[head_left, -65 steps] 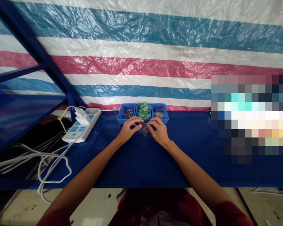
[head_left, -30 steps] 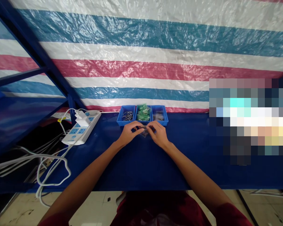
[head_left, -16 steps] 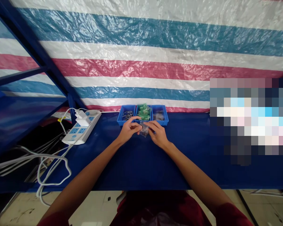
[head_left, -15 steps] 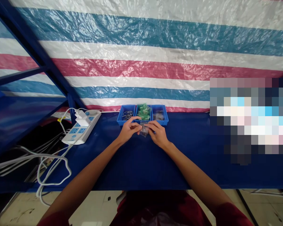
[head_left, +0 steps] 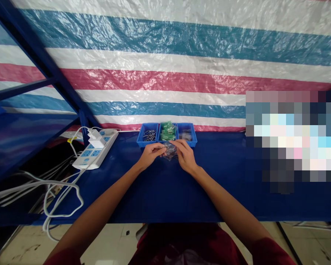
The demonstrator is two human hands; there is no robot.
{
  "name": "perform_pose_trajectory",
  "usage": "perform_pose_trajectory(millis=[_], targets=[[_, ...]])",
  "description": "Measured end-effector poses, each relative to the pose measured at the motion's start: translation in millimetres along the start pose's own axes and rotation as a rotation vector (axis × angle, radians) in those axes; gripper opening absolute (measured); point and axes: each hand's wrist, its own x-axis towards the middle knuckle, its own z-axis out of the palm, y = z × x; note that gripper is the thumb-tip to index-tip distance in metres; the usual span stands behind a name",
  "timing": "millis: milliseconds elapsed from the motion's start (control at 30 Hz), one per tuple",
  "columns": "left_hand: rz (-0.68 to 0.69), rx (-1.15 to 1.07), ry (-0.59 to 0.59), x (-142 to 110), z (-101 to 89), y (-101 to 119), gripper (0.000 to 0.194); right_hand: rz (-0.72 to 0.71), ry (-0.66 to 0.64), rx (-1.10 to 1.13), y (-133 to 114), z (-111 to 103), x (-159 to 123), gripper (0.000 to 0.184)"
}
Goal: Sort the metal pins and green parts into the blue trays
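Observation:
A small clear plastic bag [head_left: 169, 151] is held between my two hands, just in front of three blue bins. My left hand [head_left: 151, 154] pinches the bag's left side between thumb and fingers. On the other side, my right hand [head_left: 185, 154] has its fingers closed over the bag's right part. What lies inside the bag is too small to make out. The left bin [head_left: 139, 141] holds loose dark and silver metal pieces, like screws. Green-and-clear packets [head_left: 168, 130] fill the middle bin. Flat clear plastic bags [head_left: 185, 135] lie in the right bin [head_left: 194, 138].
A white power strip [head_left: 95, 151] with plugs and looping white cables [head_left: 78, 195] occupies the left of the blue table [head_left: 165, 195]. A blue metal frame [head_left: 41, 51] rises at the left. Striped plastic sheeting [head_left: 165, 79] hangs behind; a blurred patch covers the right side.
My left fingers have drawn in closer on the bag. My right fingers have shifted slightly over it, and the bag looks more spread out.

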Motion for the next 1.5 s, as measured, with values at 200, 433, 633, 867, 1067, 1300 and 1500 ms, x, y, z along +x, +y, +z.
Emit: perform_pose_trajectory(millis=[200,433,633,867,1067,1300,1500], targets=[[-0.104,-0.175,-0.066,1.5,-1.4,3.4,0.031,-0.022,0.015,-0.057,4.7,4.4,-2.1,0.033],[0.043,-0.079,0.080,2.1,-0.3,1.2,0.042,0.072,0.066,-0.091,4.4,4.9,-0.3,0.021],[0.041,0.055,0.010,-1.2,2.7,0.3,0.033,0.141,-0.006,-0.076,1.7,4.6,-1.7,0.024],[-0.036,-0.115,-0.029,0.7,0.1,2.8,0.054,0.061,-0.022,-0.080,3.0,4.3,-1.8,0.031],[0.069,0.104,-0.024,0.1,0.4,0.7,0.036,0.071,0.045,-0.097,2.5,3.7,1.0,0.019],[0.259,0.357,0.089,-2.0,2.3,-1.2,0.028,0.073,0.019,-0.080,-1.2,3.4,1.5,0.020],[0.075,0.090,0.128,0.7,1.3,-2.5,0.031,0.103,-0.003,-0.056,-0.9,2.5,-0.6,0.033]])
